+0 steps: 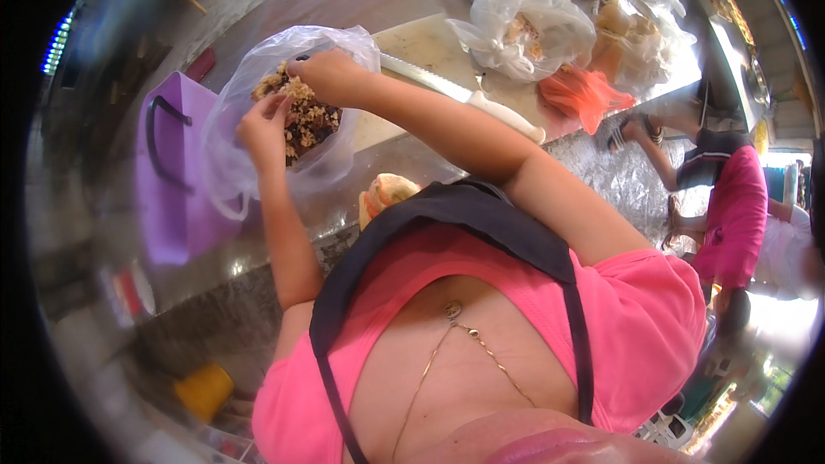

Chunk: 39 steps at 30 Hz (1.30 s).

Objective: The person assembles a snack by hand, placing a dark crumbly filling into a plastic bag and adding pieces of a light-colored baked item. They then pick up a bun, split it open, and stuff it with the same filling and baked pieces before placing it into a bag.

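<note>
A clear plastic bag [245, 77] lies open at the left of the worktop, its rim spread wide. Inside is a crumbly mix of pale nut-like bits and dark pieces [311, 125]. My left hand [265, 127] is closed at the near left of the mix, thumb and fingers pinched together. From the right, my right hand [331, 76] reaches over the far side of the bag, its fingers curled down at the mix. What either hand pinches is too small to make out.
Left of the bag stands a purple carrier [176, 172] with a black handle. A white-handled knife [503, 113] lies on the cutting board [417, 39]. Filled plastic bags [537, 30] and a red bag [584, 96] sit to the right. Another person in a pink shirt [737, 215] is farther right.
</note>
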Each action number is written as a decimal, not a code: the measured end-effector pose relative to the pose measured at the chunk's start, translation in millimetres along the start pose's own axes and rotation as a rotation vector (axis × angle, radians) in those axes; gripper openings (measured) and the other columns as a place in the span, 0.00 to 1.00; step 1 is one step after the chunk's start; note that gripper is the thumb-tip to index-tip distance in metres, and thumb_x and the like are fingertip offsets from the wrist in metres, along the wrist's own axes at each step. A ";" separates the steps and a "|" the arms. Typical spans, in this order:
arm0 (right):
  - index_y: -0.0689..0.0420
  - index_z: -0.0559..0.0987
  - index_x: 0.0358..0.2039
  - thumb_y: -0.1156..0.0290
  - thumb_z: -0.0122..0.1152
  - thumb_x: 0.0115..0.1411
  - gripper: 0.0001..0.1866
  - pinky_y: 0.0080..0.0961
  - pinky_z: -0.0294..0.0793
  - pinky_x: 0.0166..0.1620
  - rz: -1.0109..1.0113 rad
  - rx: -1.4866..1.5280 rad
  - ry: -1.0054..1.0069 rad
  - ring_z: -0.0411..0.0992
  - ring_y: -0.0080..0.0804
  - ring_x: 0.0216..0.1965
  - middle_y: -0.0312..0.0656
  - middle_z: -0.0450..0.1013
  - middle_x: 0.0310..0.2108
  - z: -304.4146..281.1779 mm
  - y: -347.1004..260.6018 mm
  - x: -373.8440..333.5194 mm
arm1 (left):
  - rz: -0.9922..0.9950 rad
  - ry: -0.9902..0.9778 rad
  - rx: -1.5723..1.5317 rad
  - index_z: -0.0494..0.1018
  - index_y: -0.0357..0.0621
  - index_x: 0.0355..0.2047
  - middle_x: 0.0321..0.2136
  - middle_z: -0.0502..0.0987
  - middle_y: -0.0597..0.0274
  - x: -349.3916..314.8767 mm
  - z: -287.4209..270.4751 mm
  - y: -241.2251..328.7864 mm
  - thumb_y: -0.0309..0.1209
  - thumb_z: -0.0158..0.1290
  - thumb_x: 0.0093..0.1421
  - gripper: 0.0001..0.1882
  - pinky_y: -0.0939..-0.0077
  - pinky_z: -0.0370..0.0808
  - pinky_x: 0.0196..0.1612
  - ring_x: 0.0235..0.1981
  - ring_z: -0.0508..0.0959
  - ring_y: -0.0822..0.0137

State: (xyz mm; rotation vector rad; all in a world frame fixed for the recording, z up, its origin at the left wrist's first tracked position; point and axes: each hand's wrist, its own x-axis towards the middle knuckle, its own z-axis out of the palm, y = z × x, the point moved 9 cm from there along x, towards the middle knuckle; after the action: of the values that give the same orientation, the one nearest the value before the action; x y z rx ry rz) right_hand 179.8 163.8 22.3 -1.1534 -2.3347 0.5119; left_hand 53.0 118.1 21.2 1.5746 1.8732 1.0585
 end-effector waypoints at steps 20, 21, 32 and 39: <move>0.59 0.79 0.38 0.67 0.57 0.55 0.12 0.28 0.73 0.39 0.561 -0.092 0.447 0.76 0.37 0.34 0.44 0.78 0.35 -221.3 171.7 -190.1 | 0.191 0.233 0.222 0.78 0.46 0.37 0.33 0.79 0.60 -14.6 -30.4 72.9 0.27 0.58 0.52 0.10 0.75 0.74 0.37 0.34 0.78 0.67; 0.59 0.79 0.38 0.67 0.55 0.55 0.13 0.30 0.73 0.40 0.600 -0.232 0.321 0.76 0.39 0.34 0.45 0.77 0.35 -227.1 195.2 -204.6 | 0.264 0.294 0.201 0.78 0.45 0.36 0.34 0.79 0.60 -18.2 -33.2 89.8 0.27 0.58 0.52 0.10 0.75 0.74 0.37 0.35 0.78 0.67; 0.51 0.79 0.29 0.64 0.56 0.50 0.08 0.38 0.68 0.38 0.717 -0.861 -0.190 0.75 0.39 0.36 0.42 0.77 0.30 -214.2 286.2 -248.4 | 0.916 -0.549 -0.165 0.77 0.42 0.36 0.37 0.76 0.54 -69.5 263.7 259.7 0.24 0.51 0.53 0.10 0.65 0.72 0.44 0.40 0.76 0.55; 0.49 0.81 0.36 0.64 0.53 0.51 0.13 0.42 0.70 0.42 0.840 -0.708 -0.326 0.75 0.38 0.42 0.41 0.77 0.39 -203.8 284.6 -253.6 | 0.994 -0.651 0.528 0.73 0.46 0.44 0.42 0.75 0.54 -64.9 433.2 262.5 0.33 0.57 0.48 0.20 0.63 0.71 0.48 0.46 0.75 0.57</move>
State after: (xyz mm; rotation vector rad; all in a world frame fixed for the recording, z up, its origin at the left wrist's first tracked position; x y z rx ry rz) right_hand 609.1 145.3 -25.3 -2.5860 -2.2523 0.1127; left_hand 557.2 178.0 -33.6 2.8431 0.9045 0.2225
